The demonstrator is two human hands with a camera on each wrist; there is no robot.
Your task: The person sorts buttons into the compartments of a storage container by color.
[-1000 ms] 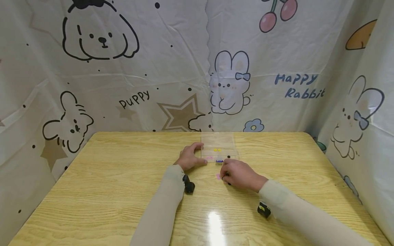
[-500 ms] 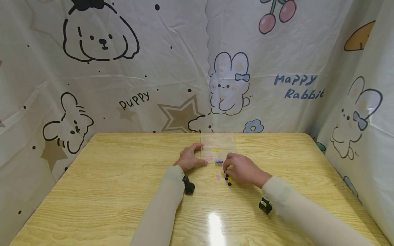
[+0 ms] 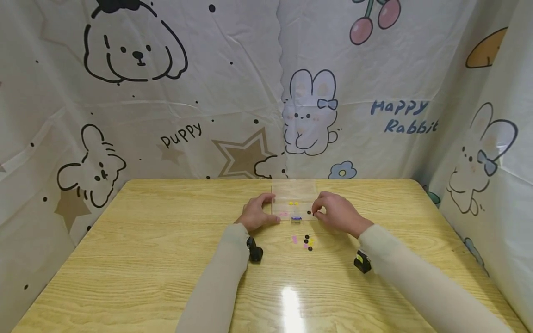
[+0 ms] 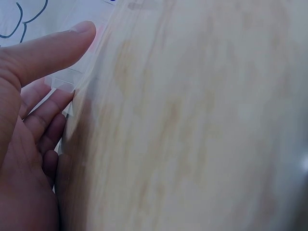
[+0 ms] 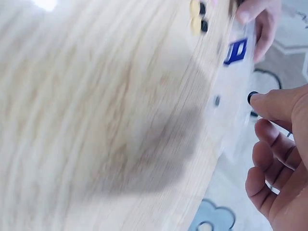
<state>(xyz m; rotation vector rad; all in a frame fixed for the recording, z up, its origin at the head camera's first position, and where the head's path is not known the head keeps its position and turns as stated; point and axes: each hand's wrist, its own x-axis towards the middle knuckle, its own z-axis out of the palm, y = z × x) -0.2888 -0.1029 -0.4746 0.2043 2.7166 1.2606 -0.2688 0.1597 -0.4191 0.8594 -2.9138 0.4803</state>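
Thumb and finger of the right hand [image 3: 339,215] are clamped together on a small black disc [image 5: 251,97], at the right end of a clear box [image 3: 302,211] near the back of the table [image 3: 166,259]. Another black piece [image 3: 309,212] lies in the box close by; whether the held disc is over the box or touching its wall is hard to make out. The left hand [image 3: 256,214] holds the box's left end between thumb and fingers. Yellow pieces [image 3: 291,203] and pink pieces [image 3: 283,214] also lie in it, with loose pieces [image 3: 306,237] in mixed colours on the table in front. The disc looks hard, smooth and very light, apt to slip or flick away, so a fingertip pinch on its rim suits it. The box looks thin, stiff and easily slid; hold it low by the walls, not by the open lid [image 3: 294,189].
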